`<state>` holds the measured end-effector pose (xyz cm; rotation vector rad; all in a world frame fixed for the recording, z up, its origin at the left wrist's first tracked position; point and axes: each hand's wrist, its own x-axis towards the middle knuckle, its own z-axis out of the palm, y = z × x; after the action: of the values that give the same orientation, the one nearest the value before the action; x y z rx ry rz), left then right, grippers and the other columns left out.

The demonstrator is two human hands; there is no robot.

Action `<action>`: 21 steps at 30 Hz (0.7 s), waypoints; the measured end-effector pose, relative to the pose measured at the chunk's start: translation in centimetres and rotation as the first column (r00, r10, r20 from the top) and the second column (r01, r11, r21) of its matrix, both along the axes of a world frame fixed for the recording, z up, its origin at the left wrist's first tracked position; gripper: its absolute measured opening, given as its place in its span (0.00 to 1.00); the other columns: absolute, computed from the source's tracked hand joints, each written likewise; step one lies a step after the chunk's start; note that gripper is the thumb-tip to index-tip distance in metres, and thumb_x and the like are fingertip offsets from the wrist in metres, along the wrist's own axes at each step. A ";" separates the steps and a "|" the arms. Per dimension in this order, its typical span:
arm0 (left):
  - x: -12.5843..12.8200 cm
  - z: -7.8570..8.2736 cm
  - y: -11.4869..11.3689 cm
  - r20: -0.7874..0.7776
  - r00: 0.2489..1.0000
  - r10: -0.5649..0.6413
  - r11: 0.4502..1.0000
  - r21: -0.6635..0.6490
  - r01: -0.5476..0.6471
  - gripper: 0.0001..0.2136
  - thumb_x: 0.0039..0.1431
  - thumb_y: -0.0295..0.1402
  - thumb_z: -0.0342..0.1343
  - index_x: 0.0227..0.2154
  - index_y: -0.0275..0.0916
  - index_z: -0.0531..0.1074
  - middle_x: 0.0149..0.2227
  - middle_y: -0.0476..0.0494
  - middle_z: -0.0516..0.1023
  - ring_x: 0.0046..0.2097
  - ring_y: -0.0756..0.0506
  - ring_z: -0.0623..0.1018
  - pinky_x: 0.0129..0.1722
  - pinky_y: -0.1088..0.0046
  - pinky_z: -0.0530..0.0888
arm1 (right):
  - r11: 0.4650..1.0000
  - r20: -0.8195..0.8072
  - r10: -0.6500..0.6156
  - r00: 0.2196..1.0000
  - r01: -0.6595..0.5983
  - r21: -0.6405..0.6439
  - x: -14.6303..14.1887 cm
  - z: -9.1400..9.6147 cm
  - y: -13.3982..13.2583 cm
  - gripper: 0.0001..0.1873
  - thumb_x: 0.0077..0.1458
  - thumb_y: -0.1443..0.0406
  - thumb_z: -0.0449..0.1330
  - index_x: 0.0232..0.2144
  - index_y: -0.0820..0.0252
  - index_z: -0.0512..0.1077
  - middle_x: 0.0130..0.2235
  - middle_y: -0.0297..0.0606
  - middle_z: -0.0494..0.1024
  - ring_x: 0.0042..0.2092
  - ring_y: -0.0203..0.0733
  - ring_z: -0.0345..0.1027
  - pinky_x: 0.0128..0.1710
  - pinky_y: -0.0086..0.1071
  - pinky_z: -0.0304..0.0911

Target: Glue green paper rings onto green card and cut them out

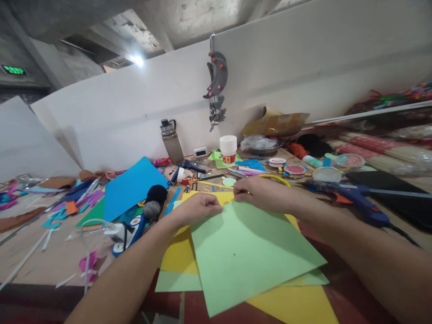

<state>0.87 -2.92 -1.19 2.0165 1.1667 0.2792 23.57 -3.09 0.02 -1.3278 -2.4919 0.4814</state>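
A light green sheet of paper (256,256) slants toward me over several yellow and green sheets. My left hand (201,209), fingers curled, grips its far left corner. At the far edge, a little to the right, my right hand (254,192) pinches the same sheet between bent fingers and thumb. Beneath it a yellow sheet (180,249) shows on the left. More yellow and green sticks out at the near right. The fingertips are partly hidden, and a small dark speck marks the green surface.
A blue glue gun (366,204) lies right of my right forearm, near a black flat slab (398,198). A blue sheet (131,191) and a power strip (130,234) are at left. Stacked paper cups (228,146) and a bottle (172,143) stand at the back.
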 end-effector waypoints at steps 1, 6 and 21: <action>-0.2 0.0 0.0 0.007 1.000 0.008 1.000 -0.012 -0.008 0.12 0.53 0.42 0.54 0.25 0.37 0.68 0.23 0.54 0.64 0.26 0.53 0.62 0.26 0.77 0.59 | 1.000 -0.002 -0.003 1.000 0.003 -0.019 0.2 0.0 0.2 0.11 0.56 0.59 0.53 0.29 0.56 0.73 0.31 0.36 0.77 0.32 0.39 0.67 0.29 0.29 0.52; -1.0 -0.4 0.5 0.043 0.998 0.045 0.996 -0.084 -0.041 0.14 0.52 0.44 0.56 0.25 0.37 0.69 0.22 0.53 0.65 0.25 0.53 0.63 0.26 0.77 0.60 | 0.998 -0.002 -0.008 1.000 0.007 -0.056 0.9 -0.3 1.1 0.13 0.56 0.58 0.52 0.28 0.56 0.72 0.31 0.35 0.77 0.32 0.39 0.67 0.29 0.30 0.53; -2.8 -1.8 2.3 0.244 0.954 0.174 0.957 -0.270 -0.105 0.19 0.44 0.47 0.64 0.26 0.34 0.73 0.24 0.49 0.73 0.25 0.53 0.69 0.29 0.75 0.66 | 0.939 -0.222 -0.317 0.922 0.272 -0.210 2.5 -0.2 1.9 0.19 0.48 0.47 0.58 0.25 0.57 0.71 0.21 0.32 0.70 0.23 0.36 0.62 0.21 0.29 0.52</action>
<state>-1.89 -0.59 -3.02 1.6200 1.1149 0.4348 26.07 -1.17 -0.15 -1.5662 -2.0361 0.7593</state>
